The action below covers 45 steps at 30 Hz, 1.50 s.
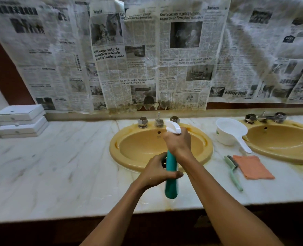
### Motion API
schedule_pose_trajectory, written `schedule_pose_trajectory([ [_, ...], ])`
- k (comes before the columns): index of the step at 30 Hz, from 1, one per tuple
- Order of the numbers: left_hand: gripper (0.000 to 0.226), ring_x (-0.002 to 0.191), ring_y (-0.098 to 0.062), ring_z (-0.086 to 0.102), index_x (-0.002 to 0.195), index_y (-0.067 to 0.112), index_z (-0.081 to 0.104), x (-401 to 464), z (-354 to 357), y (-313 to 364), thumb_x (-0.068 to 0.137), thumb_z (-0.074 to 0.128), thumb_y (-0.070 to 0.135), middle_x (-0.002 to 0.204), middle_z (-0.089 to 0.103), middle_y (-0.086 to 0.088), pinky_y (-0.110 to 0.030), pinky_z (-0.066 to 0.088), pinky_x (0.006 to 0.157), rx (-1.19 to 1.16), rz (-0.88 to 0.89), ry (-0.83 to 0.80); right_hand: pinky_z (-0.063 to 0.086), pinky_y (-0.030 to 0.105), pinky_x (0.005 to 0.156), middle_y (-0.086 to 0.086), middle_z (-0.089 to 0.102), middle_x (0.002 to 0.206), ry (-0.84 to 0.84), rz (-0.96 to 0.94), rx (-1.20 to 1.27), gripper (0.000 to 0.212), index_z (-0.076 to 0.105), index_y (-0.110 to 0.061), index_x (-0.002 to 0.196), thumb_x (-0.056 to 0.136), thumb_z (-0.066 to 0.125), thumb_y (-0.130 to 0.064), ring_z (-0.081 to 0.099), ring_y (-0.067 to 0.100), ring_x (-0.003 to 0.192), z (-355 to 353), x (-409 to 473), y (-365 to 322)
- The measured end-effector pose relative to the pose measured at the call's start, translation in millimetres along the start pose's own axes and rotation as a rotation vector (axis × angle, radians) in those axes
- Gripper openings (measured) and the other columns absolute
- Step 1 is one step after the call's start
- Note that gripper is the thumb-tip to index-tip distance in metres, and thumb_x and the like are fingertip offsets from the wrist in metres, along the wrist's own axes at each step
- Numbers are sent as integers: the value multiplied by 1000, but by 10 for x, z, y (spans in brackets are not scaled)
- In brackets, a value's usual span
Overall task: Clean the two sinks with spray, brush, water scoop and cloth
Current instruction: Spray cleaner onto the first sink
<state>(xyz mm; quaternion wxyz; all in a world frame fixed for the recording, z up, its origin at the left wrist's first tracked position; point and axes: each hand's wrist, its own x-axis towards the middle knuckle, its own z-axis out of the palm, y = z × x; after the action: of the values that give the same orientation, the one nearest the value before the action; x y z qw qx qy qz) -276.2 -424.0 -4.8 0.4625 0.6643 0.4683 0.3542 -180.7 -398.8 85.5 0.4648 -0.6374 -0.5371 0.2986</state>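
Observation:
Both my hands hold a teal spray bottle (171,185) with a white trigger head over the left yellow sink (129,139). My left hand (157,171) grips the bottle's body. My right hand (178,141) grips its neck just under the white head, which points away from me toward the tap. The right yellow sink (285,139) lies at the far right. Between the sinks stand a white water scoop (230,133), a green-handled brush (233,170) and an orange cloth (252,166).
A white marble counter (58,166) carries the sinks, with its front edge near me. Each sink has a chrome tap (158,121) with two knobs. Two stacked white boxes (21,121) sit at the back left. Newspaper sheets (147,59) cover the wall behind.

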Motion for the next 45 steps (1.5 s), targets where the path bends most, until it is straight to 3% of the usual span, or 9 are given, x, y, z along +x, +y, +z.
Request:
schedule_pose_trajectory([
  [5, 60, 98, -17, 66, 117, 20, 60, 94, 4, 21, 65, 79, 41, 104, 68, 1, -39, 58, 90, 4, -3, -52, 44, 36, 54, -1, 52, 55, -7, 15, -43, 17, 55, -15, 59, 75, 59, -15, 49, 17, 54, -19, 76, 3],
  [9, 63, 98, -14, 65, 118, 21, 61, 170, 111, 12, 63, 80, 45, 103, 68, 4, -37, 58, 89, 51, -7, -104, 39, 28, 50, 0, 52, 58, 58, 45, -5, 18, 55, -13, 61, 78, 60, -11, 45, 14, 53, -145, 79, 121],
  [18, 59, 96, -6, 63, 115, 24, 62, 164, 674, -26, 63, 82, 43, 105, 67, 8, -28, 55, 83, 28, 38, -299, 34, 29, 50, 0, 45, 55, 253, 159, -13, 25, 45, -16, 53, 73, 59, -11, 37, 16, 50, -615, -131, 542],
  [21, 60, 93, -4, 63, 112, 23, 63, 92, 937, -76, 61, 82, 49, 102, 68, 8, -24, 51, 78, 42, 53, -356, 42, 40, 55, 5, 51, 57, 282, 209, -57, 17, 52, -10, 59, 71, 60, -19, 43, 19, 53, -767, -279, 718],
  [25, 56, 96, -10, 67, 109, 25, 64, -35, 1197, -176, 63, 85, 47, 102, 71, 7, -39, 57, 87, 38, 36, -466, 47, 46, 77, 6, 59, 65, 273, 261, -141, 18, 51, -15, 60, 76, 60, -17, 56, 30, 70, -882, -443, 931],
  [29, 53, 96, -12, 68, 111, 23, 62, -147, 1297, -232, 67, 84, 43, 102, 71, 6, -43, 57, 88, 44, 42, -517, 41, 38, 57, 5, 47, 58, 243, 298, -155, 21, 46, -11, 57, 74, 59, -13, 41, 22, 57, -911, -557, 1072],
  [35, 57, 95, -13, 68, 110, 21, 63, -3, 1239, -176, 64, 83, 48, 102, 71, 5, -38, 57, 88, 65, 32, -489, 36, 33, 54, 5, 47, 61, 210, 296, -42, 17, 49, -11, 62, 74, 59, -10, 41, 19, 58, -914, -381, 1086],
  [40, 57, 88, -6, 62, 108, 21, 63, 370, 1109, -7, 62, 82, 49, 99, 67, 6, -22, 50, 75, 73, 46, -421, 38, 36, 56, 4, 49, 61, 221, 195, 33, 13, 53, -11, 63, 71, 61, -15, 42, 18, 59, -974, 2, 979],
  [45, 73, 100, -7, 61, 123, 24, 57, 974, 1009, 162, 60, 78, 56, 113, 64, 8, -24, 53, 85, 145, 94, -298, 42, 33, 59, -3, 51, 60, 135, 76, 62, 23, 54, -15, 63, 79, 68, -24, 48, 16, 60, -1084, 613, 798],
])
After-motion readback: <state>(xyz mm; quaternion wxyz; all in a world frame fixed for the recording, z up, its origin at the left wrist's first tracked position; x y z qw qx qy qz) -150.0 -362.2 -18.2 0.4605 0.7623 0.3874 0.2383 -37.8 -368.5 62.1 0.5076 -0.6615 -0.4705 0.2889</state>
